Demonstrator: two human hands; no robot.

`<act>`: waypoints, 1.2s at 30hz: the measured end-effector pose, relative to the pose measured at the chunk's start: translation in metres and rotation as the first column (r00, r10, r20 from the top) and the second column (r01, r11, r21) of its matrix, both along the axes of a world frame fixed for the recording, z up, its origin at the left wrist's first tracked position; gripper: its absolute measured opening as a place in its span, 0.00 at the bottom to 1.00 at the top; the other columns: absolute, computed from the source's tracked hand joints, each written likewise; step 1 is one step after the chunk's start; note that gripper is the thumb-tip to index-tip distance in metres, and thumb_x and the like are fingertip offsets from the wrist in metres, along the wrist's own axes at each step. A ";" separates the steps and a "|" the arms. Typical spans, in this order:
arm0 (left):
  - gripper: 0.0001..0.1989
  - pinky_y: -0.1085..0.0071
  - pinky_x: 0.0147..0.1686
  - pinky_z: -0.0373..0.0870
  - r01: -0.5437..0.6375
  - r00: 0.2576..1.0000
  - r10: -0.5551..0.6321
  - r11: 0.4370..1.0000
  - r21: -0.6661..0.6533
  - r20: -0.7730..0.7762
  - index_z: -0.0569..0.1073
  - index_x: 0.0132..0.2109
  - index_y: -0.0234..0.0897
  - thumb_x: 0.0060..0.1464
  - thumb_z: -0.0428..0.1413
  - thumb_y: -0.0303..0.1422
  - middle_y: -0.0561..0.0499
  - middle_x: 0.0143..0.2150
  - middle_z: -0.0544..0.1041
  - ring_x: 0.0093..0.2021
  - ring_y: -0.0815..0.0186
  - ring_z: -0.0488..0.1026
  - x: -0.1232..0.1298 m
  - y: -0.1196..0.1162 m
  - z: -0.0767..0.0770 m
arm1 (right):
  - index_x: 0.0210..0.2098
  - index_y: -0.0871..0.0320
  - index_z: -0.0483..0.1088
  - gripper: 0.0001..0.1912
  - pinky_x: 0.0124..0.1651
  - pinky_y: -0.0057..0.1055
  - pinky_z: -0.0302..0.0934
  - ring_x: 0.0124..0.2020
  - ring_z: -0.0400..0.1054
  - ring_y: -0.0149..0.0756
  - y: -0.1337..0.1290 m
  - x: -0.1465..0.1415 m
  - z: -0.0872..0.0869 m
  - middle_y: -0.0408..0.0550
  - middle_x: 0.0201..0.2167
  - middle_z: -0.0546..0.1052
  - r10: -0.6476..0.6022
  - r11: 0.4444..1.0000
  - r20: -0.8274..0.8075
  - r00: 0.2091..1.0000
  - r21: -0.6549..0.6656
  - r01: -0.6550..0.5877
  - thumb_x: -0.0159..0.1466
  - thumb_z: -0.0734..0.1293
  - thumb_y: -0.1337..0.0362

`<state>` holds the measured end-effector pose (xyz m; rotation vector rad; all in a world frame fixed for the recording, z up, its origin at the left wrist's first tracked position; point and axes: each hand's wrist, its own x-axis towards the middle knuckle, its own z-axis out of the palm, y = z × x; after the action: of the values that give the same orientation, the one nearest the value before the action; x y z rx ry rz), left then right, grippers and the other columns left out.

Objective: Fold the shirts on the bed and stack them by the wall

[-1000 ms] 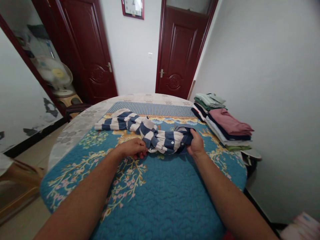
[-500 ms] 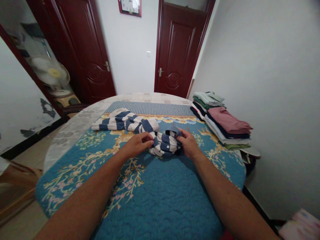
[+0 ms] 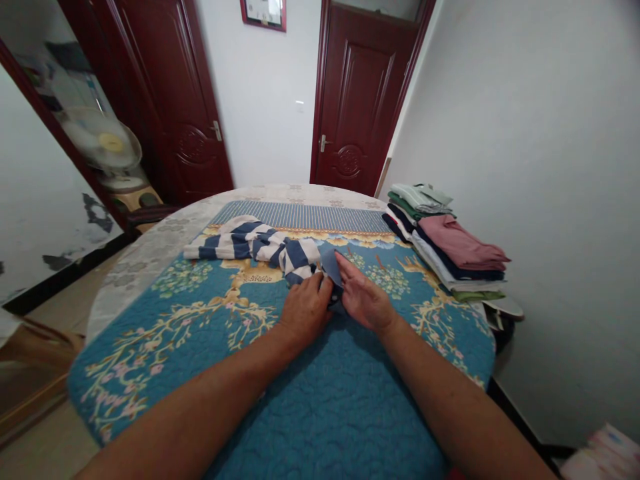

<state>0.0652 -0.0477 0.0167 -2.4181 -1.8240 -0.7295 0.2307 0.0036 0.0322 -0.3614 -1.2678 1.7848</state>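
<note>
Head view, shirt: blue-and-white checked cloth shirt (image 3: pixel 300 255), bunched lengthwise on the desk's teal floral quilted cover (image 3: pixel 320 400).
Left hand (image 3: pixel 306 310): fingers curled over the bunched cloth by the blue collar (image 3: pixel 329 263), gripping it.
Right hand (image 3: pixel 366 297): fingers nearly straight against the collar; cannot tell if it pinches.
Handling: likely light, soft and limp, not fragile; the collar should be the firmest hold.
Direction: long axis slants from far left to near right, collar end between the hands.
Right side: stacked folded clothes (image 3: pixel 453 243).

Dark red doors (image 3: pixel 360 100), white wall (image 3: pixel 510 147), framed clock (image 3: pixel 264 12) cut off at top, fan (image 3: pixel 107 141) at left.
</note>
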 end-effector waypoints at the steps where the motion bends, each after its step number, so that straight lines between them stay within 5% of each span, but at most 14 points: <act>1: 0.26 0.50 0.55 0.75 0.000 0.999 0.000 1.000 -0.002 0.033 0.70 0.63 0.38 0.58 0.60 0.27 0.35 0.62 0.76 0.59 0.45 0.76 -0.002 0.002 0.000 | 0.69 0.46 0.71 0.36 0.78 0.55 0.50 0.75 0.59 0.52 0.001 0.000 -0.001 0.48 0.71 0.72 -0.007 1.000 0.011 1.000 -0.017 0.008 0.63 0.71 0.44; 5: 0.17 0.60 0.52 0.74 0.081 0.948 -0.073 0.997 -0.012 0.309 0.74 0.54 0.41 0.60 0.51 0.24 0.45 0.50 0.81 0.51 0.55 0.78 -0.021 0.010 0.003 | 0.58 0.49 0.77 0.28 0.56 0.50 0.73 0.60 0.75 0.53 0.012 0.003 -0.010 0.54 0.57 0.82 -0.239 0.968 0.110 0.965 -0.056 0.246 0.63 0.73 0.45; 8: 0.12 0.63 0.48 0.72 0.062 0.851 -0.009 0.995 -0.083 0.526 0.75 0.50 0.42 0.64 0.50 0.28 0.49 0.44 0.81 0.45 0.58 0.78 -0.037 0.018 0.004 | 0.50 0.52 0.79 0.21 0.48 0.43 0.74 0.53 0.77 0.50 0.025 0.010 -0.019 0.53 0.49 0.83 -0.555 0.831 0.208 0.806 0.106 0.545 0.60 0.76 0.50; 11: 0.09 0.64 0.46 0.73 0.106 0.694 0.033 0.983 -0.147 0.719 0.75 0.49 0.41 0.64 0.53 0.34 0.50 0.41 0.80 0.44 0.59 0.76 -0.050 0.027 0.006 | 0.52 0.51 0.80 0.23 0.53 0.40 0.73 0.59 0.73 0.48 0.038 0.020 -0.026 0.52 0.55 0.81 -0.723 0.690 0.243 0.647 0.301 0.658 0.59 0.77 0.53; 13: 0.11 0.65 0.45 0.73 0.159 0.612 0.027 0.975 -0.156 0.791 0.74 0.51 0.41 0.63 0.55 0.36 0.50 0.41 0.80 0.43 0.59 0.76 -0.058 0.032 0.007 | 0.56 0.50 0.79 0.26 0.50 0.37 0.74 0.56 0.75 0.46 0.045 0.024 -0.031 0.50 0.53 0.82 -0.680 0.733 0.309 0.665 0.303 0.609 0.59 0.77 0.52; 15: 0.12 0.66 0.43 0.73 0.156 0.593 0.035 0.975 -0.157 0.805 0.74 0.52 0.41 0.64 0.55 0.38 0.51 0.40 0.79 0.42 0.61 0.75 -0.064 0.035 0.008 | 0.58 0.51 0.78 0.29 0.39 0.35 0.74 0.44 0.78 0.43 0.048 0.024 -0.036 0.48 0.45 0.84 -0.550 0.834 0.390 0.739 0.205 0.512 0.59 0.77 0.50; 20: 0.14 0.62 0.47 0.75 -0.040 0.679 0.135 0.988 -0.147 0.721 0.70 0.53 0.40 0.63 0.58 0.36 0.48 0.45 0.78 0.42 0.61 0.74 -0.066 0.034 0.008 | 0.55 0.53 0.80 0.27 0.24 0.29 0.66 0.27 0.73 0.35 0.043 0.013 -0.042 0.46 0.35 0.84 -0.247 0.956 0.446 0.860 -0.033 0.291 0.58 0.78 0.52; 23: 0.17 0.52 0.59 0.73 -0.187 0.796 0.079 0.975 0.120 0.601 0.71 0.57 0.39 0.61 0.58 0.29 0.40 0.56 0.75 0.53 0.54 0.74 -0.064 0.026 0.015 | 0.52 0.53 0.81 0.25 0.24 0.27 0.66 0.27 0.73 0.33 0.035 0.008 -0.041 0.46 0.38 0.84 -0.153 0.979 0.426 0.892 -0.061 0.197 0.57 0.79 0.53; 26: 0.18 0.46 0.66 0.67 -0.004 0.942 -0.128 0.920 0.392 0.310 0.75 0.55 0.41 0.60 0.54 0.23 0.40 0.57 0.77 0.62 0.50 0.71 -0.060 0.010 0.030 | 0.49 0.54 0.82 0.24 0.24 0.27 0.64 0.24 0.70 0.31 0.032 0.005 -0.040 0.45 0.35 0.84 -0.169 0.975 0.427 0.888 -0.060 0.214 0.53 0.80 0.56; 28: 0.18 0.48 0.65 0.67 0.176 0.958 -0.257 0.877 0.448 0.127 0.78 0.53 0.43 0.61 0.53 0.22 0.43 0.55 0.81 0.62 0.51 0.73 -0.052 -0.003 0.039 | 0.43 0.56 0.82 0.21 0.27 0.29 0.65 0.24 0.70 0.32 0.034 0.003 -0.041 0.44 0.31 0.83 -0.239 0.951 0.398 0.886 -0.087 0.296 0.51 0.80 0.55; 31: 0.17 0.49 0.64 0.67 0.301 0.945 -0.326 0.850 0.433 -0.018 0.80 0.54 0.44 0.65 0.53 0.25 0.44 0.57 0.83 0.63 0.51 0.74 -0.036 -0.017 0.045 | 0.38 0.57 0.80 0.19 0.34 0.30 0.68 0.29 0.73 0.35 0.038 0.002 -0.041 0.44 0.31 0.82 -0.363 0.903 0.343 0.867 -0.102 0.418 0.51 0.80 0.55; 36: 0.12 0.53 0.54 0.71 0.275 0.961 -0.258 0.933 0.231 -0.103 0.81 0.50 0.39 0.70 0.53 0.36 0.41 0.46 0.84 0.50 0.52 0.79 -0.009 -0.017 0.034 | 0.44 0.56 0.79 0.21 0.31 0.30 0.63 0.27 0.71 0.35 0.043 0.007 -0.035 0.42 0.29 0.81 -0.520 0.838 0.341 0.783 0.031 0.544 0.54 0.78 0.53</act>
<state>0.0562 -0.0649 0.0508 -2.5133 -1.3057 -0.8163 0.2374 0.0467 -0.0030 -1.0026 -1.1752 1.3050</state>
